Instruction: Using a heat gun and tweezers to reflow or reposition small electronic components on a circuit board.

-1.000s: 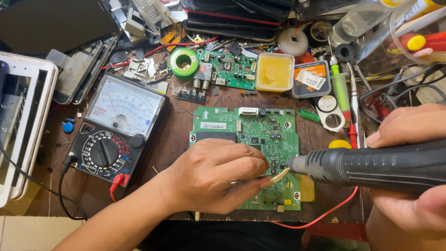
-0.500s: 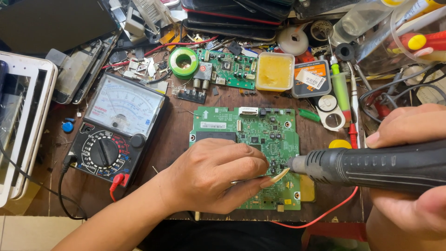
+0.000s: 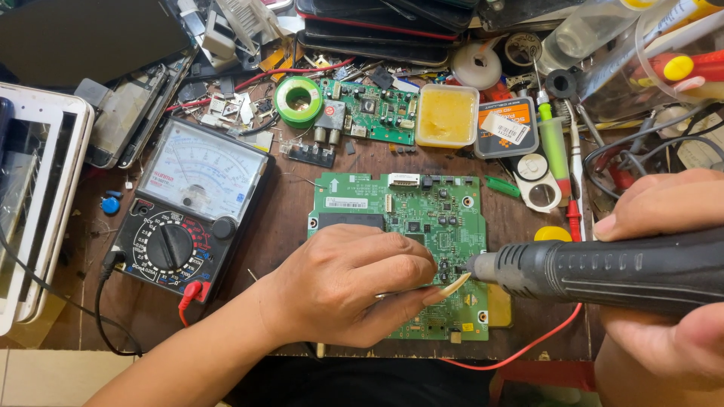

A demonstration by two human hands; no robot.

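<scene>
A green circuit board (image 3: 422, 218) lies on the brown workbench in front of me. My left hand (image 3: 347, 290) rests on the board's lower left part, fingers closed on thin metal tweezers (image 3: 400, 294) whose tip points right. My right hand (image 3: 664, 301) grips a thick black hot-air handpiece (image 3: 603, 267) lying sideways. Its nozzle points left and ends just above the board's right side, close to my left fingertips.
An analog multimeter (image 3: 192, 203) with red and black leads sits at the left. Behind the board are a smaller green board (image 3: 377, 109), a green solder roll (image 3: 298, 100), a tub of yellow flux (image 3: 446, 114), screwdrivers (image 3: 554, 143) and cables. A white device (image 3: 38, 203) stands at far left.
</scene>
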